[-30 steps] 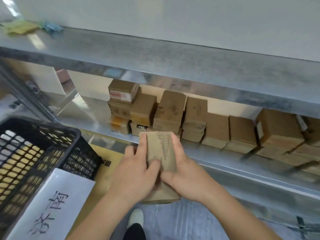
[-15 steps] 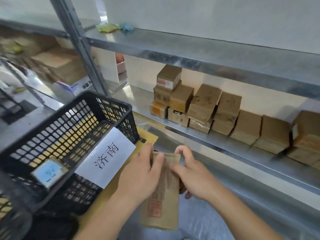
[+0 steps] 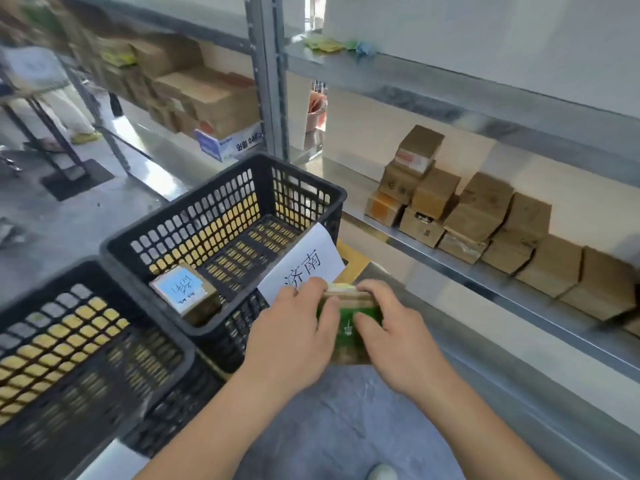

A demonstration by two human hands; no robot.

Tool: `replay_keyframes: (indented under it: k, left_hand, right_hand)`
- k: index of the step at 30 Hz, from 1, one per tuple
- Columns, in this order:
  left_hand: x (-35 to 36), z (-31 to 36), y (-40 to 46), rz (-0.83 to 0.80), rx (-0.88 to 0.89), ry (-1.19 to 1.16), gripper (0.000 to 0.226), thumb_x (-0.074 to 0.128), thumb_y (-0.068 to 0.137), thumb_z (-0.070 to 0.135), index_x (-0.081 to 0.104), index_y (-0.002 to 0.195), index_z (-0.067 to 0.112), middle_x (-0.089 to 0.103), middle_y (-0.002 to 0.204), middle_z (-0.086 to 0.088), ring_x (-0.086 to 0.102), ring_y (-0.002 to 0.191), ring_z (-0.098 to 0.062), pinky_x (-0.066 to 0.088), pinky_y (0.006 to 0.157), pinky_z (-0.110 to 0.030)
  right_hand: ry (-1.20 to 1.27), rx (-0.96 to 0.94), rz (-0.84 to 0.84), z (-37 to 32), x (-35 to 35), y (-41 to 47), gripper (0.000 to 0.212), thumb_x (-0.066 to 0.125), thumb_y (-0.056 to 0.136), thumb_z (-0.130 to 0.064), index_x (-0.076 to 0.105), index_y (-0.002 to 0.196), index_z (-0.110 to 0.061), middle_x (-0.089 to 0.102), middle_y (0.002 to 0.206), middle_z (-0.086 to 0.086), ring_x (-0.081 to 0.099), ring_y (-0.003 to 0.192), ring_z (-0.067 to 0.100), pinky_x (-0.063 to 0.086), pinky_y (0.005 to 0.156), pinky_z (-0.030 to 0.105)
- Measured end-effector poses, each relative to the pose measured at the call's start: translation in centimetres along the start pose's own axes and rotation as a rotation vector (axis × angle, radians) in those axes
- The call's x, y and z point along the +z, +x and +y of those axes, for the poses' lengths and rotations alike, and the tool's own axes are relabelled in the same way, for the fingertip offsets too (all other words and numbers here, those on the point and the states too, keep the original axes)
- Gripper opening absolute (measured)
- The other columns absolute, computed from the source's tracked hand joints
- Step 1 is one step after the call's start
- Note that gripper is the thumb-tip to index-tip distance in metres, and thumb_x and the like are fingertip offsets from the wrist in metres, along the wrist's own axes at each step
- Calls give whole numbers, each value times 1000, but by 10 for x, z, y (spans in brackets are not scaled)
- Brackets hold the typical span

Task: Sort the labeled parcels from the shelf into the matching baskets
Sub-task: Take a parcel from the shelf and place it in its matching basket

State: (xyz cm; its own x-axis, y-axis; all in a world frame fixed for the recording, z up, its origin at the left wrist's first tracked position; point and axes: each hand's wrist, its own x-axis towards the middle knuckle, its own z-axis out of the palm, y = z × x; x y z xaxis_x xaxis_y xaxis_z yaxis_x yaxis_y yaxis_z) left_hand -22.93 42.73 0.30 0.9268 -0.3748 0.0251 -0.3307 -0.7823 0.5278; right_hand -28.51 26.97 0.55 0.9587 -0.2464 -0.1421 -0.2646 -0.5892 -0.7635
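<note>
The shelf (image 3: 450,251) runs along the right, its lower level carrying a row of small brown cardboard boxes (image 3: 481,216), some stacked two high at the far end. To the left stand two black plastic baskets. The far basket (image 3: 221,216) bears a white paper sign (image 3: 304,261) with handwritten characters on its near right wall and already holds one small box with a blue label (image 3: 183,292). The near basket (image 3: 69,341) shows no parcels in the part that is visible.

The parcel (image 3: 349,323) is just off the far basket's near right corner, beside the sign, held in the air between both hands. It looks like a small, light cardboard carton, stiff enough to take a squeeze and not slippery; the face turned up shows green print. The left hand (image 3: 294,337) grips its left side and the right hand (image 3: 398,337) its right side, fingers (image 3: 329,313) curled over the top edge and face. Taking it by opposite sides like this seems sound, and a one-handed grip across the width would probably do for the drop.

Half a second ago the parcel showed a plain brown face with a red stamp; now the green face is up, so it has been turned. The view has swung left, bringing the near basket into sight, and the parcel sits closer to the sign.
</note>
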Motion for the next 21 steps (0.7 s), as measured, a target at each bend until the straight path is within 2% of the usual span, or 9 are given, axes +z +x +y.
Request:
replay_keyframes:
  k: [1, 3, 7, 9, 11, 13, 15, 18, 21]
  left_hand:
    - [-6, -5, -4, 34, 11, 15, 27, 25, 99, 54, 44, 108, 36, 52, 91, 5, 58, 86, -25, 49, 74, -40]
    - [-17, -14, -9, 88, 48, 72, 27, 21, 100, 55, 37, 99, 34, 53, 86, 6, 60, 78, -24, 52, 68, -40]
    - [-32, -27, -13, 151, 68, 179, 26, 19, 101, 51, 37, 101, 33, 60, 88, 5, 62, 72, -24, 48, 62, -36]
    - [-36, -32, -11, 139, 63, 257, 39, 18, 99, 50, 45, 118, 31, 66, 98, 4, 64, 81, -25, 49, 78, -42]
    - [-39, -37, -8, 140, 25, 304, 50, 18, 96, 51, 46, 132, 31, 68, 102, 4, 64, 91, -25, 41, 100, -54]
    - [-42, -42, -4, 135, -22, 336, 58, 17, 93, 53, 46, 138, 31, 69, 103, 5, 62, 100, -24, 31, 109, -60]
    - [-43, -47, 1, 152, -38, 343, 60, 19, 92, 52, 48, 139, 30, 69, 100, 4, 60, 103, -25, 26, 112, -64]
    - [-42, -54, 13, 189, -69, 328, 60, 23, 92, 51, 50, 140, 27, 69, 97, 4, 61, 103, -25, 26, 113, -65]
    - [-42, -61, 32, 178, -124, 332, 64, 20, 92, 52, 43, 147, 29, 69, 104, 7, 58, 113, -23, 22, 116, -62]
  right_hand:
    - [24, -2, 28, -8, 6, -3, 12, 48, 102, -41, 49, 113, -45, 68, 96, -15, 61, 85, -4, 48, 68, 19]
    - [11, -36, 72, -24, 16, -6, 19, 37, 101, -56, 48, 105, -41, 67, 94, -18, 60, 85, -6, 46, 67, 20]
    - [-67, -47, 112, -47, 30, -6, 21, 35, 103, -54, 46, 105, -36, 65, 99, -18, 61, 85, -3, 51, 66, 23]
    - [-109, -50, 117, -57, 36, -4, 18, 37, 104, -50, 44, 104, -35, 66, 102, -12, 63, 81, 4, 55, 63, 32]
    - [-140, -65, 130, -64, 41, 0, 11, 40, 105, -44, 42, 102, -33, 65, 100, -10, 62, 75, 6, 52, 56, 31]
    - [-155, -94, 145, -70, 45, 8, 6, 43, 103, -38, 40, 100, -33, 67, 101, -8, 62, 73, 10, 52, 57, 36]
    - [-151, -127, 138, -73, 48, 18, 9, 46, 100, -33, 40, 106, -37, 70, 104, -7, 64, 74, 14, 54, 63, 42]
    - [-149, -139, 85, -76, 49, 40, 40, 49, 99, -29, 42, 137, -39, 67, 108, -12, 65, 84, 13, 55, 76, 38]
    - [-65, -97, -5, -75, 50, 71, 50, 49, 101, -27, 41, 148, -40, 64, 112, -17, 65, 89, 1, 54, 75, 20]
